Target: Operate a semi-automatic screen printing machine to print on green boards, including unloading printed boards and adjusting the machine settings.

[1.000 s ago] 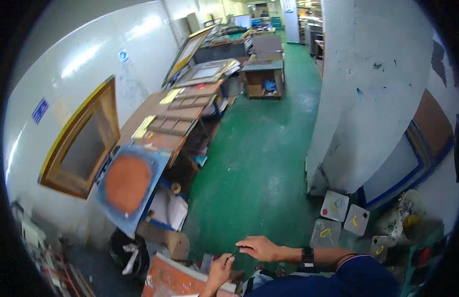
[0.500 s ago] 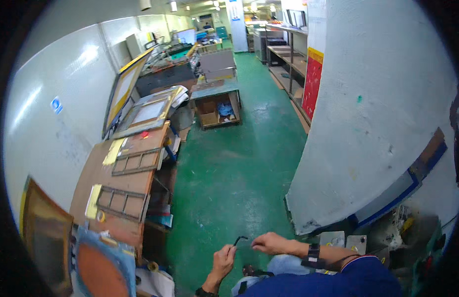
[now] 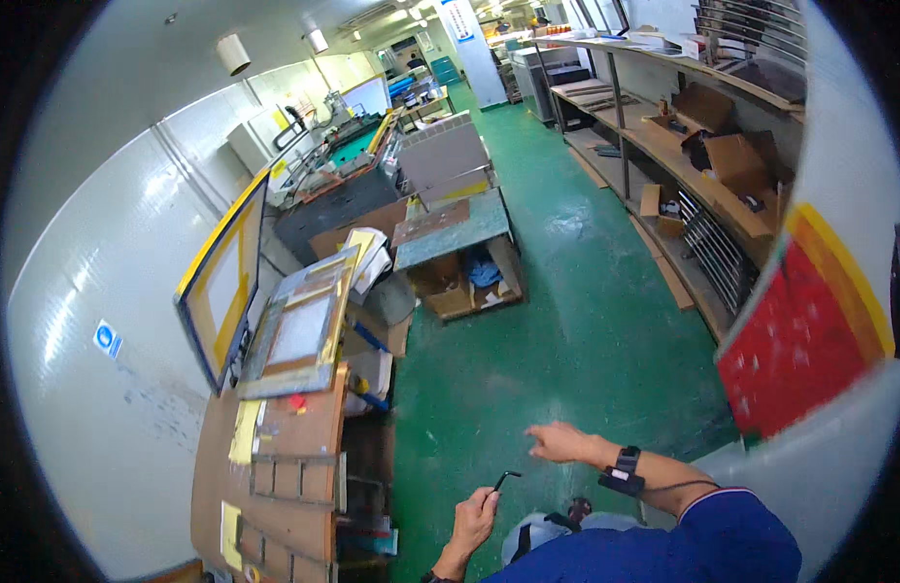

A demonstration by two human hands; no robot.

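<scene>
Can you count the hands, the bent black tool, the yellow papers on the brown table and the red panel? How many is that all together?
Hands: 2 (left hand and right hand)
Bent black tool: 1, in the left hand
Yellow papers on the brown table: 2
Red panel: 1
Total: 6

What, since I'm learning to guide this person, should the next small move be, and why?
Probably a step forward along the green floor, passing right of the low cabinet: the left hand grips the bent black key, the right hand seems to hold nothing, and the floor runs on between cabinet and shelving.
</scene>
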